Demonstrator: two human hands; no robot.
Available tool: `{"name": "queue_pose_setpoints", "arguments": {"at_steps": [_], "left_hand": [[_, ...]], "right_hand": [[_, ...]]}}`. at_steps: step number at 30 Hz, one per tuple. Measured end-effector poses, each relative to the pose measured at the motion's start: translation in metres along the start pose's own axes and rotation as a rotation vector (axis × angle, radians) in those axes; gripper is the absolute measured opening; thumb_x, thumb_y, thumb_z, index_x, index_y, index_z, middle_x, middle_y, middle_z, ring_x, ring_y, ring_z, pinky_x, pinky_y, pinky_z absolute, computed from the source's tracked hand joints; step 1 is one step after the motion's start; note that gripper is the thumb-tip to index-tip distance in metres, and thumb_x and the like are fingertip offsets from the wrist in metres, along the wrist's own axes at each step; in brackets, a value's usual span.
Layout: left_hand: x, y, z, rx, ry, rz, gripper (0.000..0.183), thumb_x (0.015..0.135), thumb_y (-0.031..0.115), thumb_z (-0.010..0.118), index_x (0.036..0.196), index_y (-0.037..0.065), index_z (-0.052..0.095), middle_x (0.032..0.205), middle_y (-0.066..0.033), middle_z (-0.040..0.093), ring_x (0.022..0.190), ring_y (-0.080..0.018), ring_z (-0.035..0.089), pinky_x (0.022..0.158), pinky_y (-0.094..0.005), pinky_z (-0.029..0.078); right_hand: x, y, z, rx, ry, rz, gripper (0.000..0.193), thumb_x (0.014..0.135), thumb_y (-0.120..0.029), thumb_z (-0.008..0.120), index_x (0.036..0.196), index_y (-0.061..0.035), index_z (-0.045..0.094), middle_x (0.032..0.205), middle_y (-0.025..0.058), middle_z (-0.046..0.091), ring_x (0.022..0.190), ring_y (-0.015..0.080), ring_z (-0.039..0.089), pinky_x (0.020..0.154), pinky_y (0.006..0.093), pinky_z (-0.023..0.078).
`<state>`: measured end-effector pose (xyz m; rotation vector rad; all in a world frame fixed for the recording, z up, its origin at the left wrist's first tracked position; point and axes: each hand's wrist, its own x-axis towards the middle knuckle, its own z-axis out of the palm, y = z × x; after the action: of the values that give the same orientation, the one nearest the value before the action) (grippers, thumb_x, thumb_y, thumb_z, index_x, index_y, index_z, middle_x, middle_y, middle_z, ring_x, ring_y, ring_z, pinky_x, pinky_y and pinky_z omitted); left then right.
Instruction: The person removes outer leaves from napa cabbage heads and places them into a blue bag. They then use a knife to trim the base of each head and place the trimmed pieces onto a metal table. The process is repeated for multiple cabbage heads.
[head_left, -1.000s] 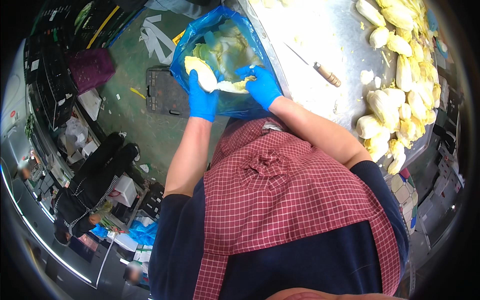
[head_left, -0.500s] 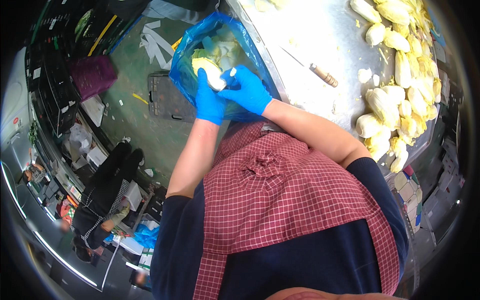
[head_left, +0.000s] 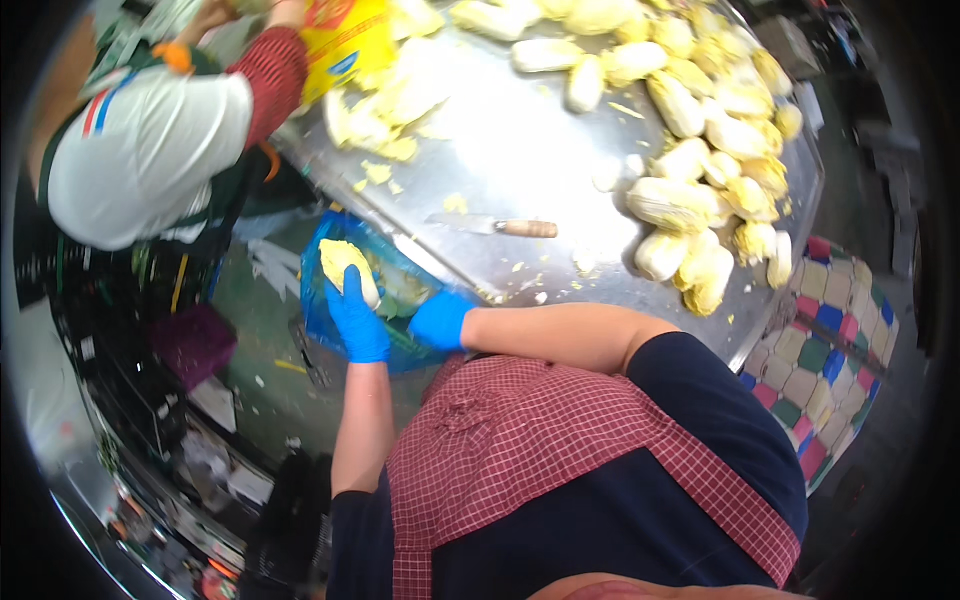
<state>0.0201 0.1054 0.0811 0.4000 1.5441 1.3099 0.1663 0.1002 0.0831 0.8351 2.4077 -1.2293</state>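
A pale yellow napa cabbage head (head_left: 342, 262) is gripped by my left hand (head_left: 358, 325), which wears a blue glove. It is held over a blue plastic bag (head_left: 318, 305) with leaf scraps inside. My right hand (head_left: 443, 320), gloved in blue too, is lowered at the bag's near right side. Its fingers look curled in, and whatever they hold, if anything, is hidden. Beyond the hands, a knife (head_left: 527, 229) with a wooden handle lies flat on the metal table (head_left: 560, 185).
Many napa cabbages (head_left: 675, 205) are heaped on the table's right side. Loose leaves (head_left: 375, 110) lie at the far left beside a yellow bag (head_left: 345, 45). Another person (head_left: 150, 150) works there. A patchwork-patterned cloth (head_left: 825, 350) is at the right beyond the table corner.
The view has swung to the right, showing more table and the other person. My right hand has moved away from the cabbage down to the bag; my left hand still holds the cabbage.
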Motion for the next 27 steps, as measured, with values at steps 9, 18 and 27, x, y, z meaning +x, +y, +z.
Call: {"name": "queue_pose_setpoints", "arguments": {"at_steps": [9,18,27], "left_hand": [[0.118,0.017,0.206,0.425,-0.569,0.179,0.046,0.076,0.010,0.071,0.116,0.002,0.051,0.098,-0.0081,0.058,0.076,-0.0145,0.056,0.067,-0.0282,0.050],[0.181,0.026,0.351,0.415,-0.598,0.172,0.058,0.077,0.000,0.063,0.131,-0.001,0.042,0.120,-0.0157,0.053,0.108,-0.0257,0.054,0.089,-0.0320,0.045],[-0.006,0.017,0.235,0.548,-0.884,0.245,0.065,0.082,0.002,0.066,0.140,0.004,0.037,0.125,-0.0082,0.050,0.111,-0.0195,0.049,0.095,-0.0322,0.043]], "right_hand": [[-0.102,0.058,-0.038,0.510,0.546,0.095,0.029,0.082,-0.025,0.059,0.109,-0.0139,0.061,0.098,0.0152,0.063,0.091,0.0362,0.060,0.078,0.0446,0.049],[-0.290,0.173,-0.039,-0.405,1.005,0.995,0.055,0.074,-0.014,0.061,0.128,-0.0143,0.051,0.120,0.0098,0.052,0.111,0.0290,0.047,0.102,0.0468,0.030],[-0.282,0.166,-0.051,0.104,1.146,0.676,0.068,0.061,-0.035,0.080,0.119,-0.0092,0.056,0.105,0.0124,0.058,0.098,0.0302,0.056,0.088,0.0404,0.042]]}}
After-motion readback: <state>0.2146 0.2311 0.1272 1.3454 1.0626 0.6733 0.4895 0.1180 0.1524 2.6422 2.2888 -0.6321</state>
